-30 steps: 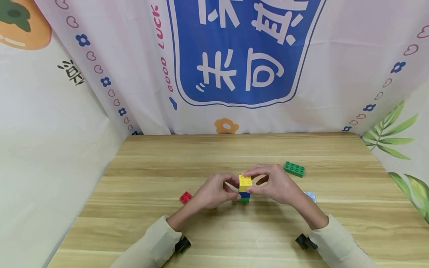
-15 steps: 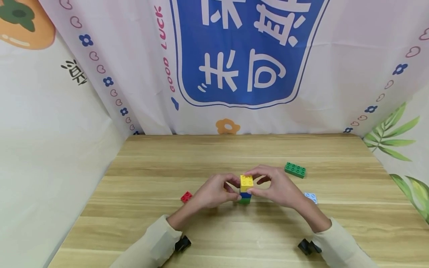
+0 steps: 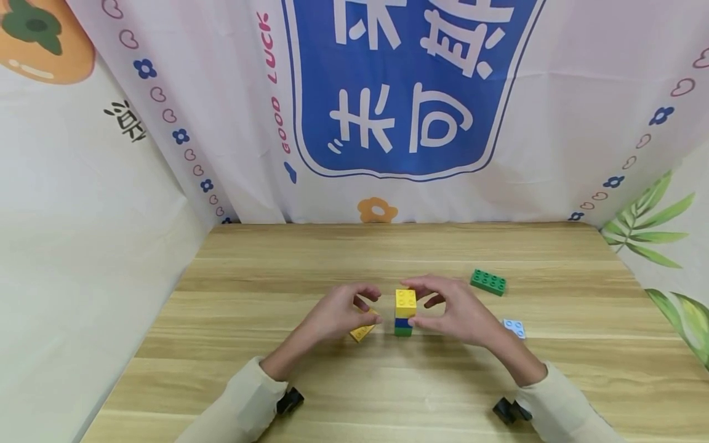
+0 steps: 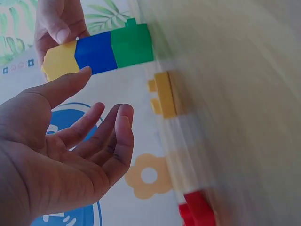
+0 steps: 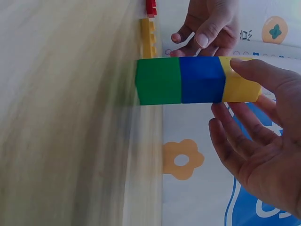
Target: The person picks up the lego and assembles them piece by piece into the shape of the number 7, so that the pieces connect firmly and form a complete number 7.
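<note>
A tower of three building blocks stands on the wooden table between the hands: a green block [image 3: 403, 332] at the bottom, a blue block [image 3: 403, 322] in the middle and a yellow block [image 3: 405, 299] on top. The right hand [image 3: 462, 311] holds the yellow block between thumb and fingers, as the right wrist view also shows. Left of the tower, and apart from it, the left hand [image 3: 340, 314] has loosely bent fingers around nothing. Partly under that hand in the head view lies a flatter orange-yellow block [image 4: 165, 94].
On the table [image 3: 443, 394] a long green block [image 3: 488, 282] lies at the back right, with a light blue block [image 3: 514, 328] nearer the right forearm. A red block [image 4: 201, 209] shows in the left wrist view. A printed cloth [image 3: 244, 154] hangs behind the table.
The left hand has let go of the tower and moved left, uncovering the orange-yellow block and covering the red one in the head view. The right hand stays at the yellow block.
</note>
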The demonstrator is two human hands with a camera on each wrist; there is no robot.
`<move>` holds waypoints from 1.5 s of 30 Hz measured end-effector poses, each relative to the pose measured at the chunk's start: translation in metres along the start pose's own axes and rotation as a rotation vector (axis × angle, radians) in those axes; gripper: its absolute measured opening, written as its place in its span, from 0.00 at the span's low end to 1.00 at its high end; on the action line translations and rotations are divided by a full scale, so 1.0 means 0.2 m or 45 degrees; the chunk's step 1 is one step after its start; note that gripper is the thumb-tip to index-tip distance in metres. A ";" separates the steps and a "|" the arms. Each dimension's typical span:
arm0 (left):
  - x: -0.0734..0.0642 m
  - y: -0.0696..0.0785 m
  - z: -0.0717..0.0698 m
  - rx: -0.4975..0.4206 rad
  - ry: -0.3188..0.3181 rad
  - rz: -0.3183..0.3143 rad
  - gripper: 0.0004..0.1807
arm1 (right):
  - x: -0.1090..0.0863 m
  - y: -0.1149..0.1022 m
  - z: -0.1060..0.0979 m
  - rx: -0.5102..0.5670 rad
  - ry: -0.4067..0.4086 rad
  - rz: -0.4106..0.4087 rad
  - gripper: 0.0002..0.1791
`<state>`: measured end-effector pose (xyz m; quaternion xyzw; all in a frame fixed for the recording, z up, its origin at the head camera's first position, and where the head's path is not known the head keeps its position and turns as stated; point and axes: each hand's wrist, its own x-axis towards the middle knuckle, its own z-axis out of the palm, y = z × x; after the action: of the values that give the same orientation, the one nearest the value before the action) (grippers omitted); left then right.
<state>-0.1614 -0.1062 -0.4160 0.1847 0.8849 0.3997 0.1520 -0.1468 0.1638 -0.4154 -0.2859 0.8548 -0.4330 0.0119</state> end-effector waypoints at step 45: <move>-0.06 -0.11 0.03 0.350 -0.008 -0.088 0.25 | -0.03 0.06 0.04 0.062 -0.122 0.164 0.19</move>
<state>-0.1525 -0.1208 -0.4352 0.1745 0.9367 0.2685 0.1417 -0.1462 0.1670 -0.4308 -0.2505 0.8589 -0.4380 0.0876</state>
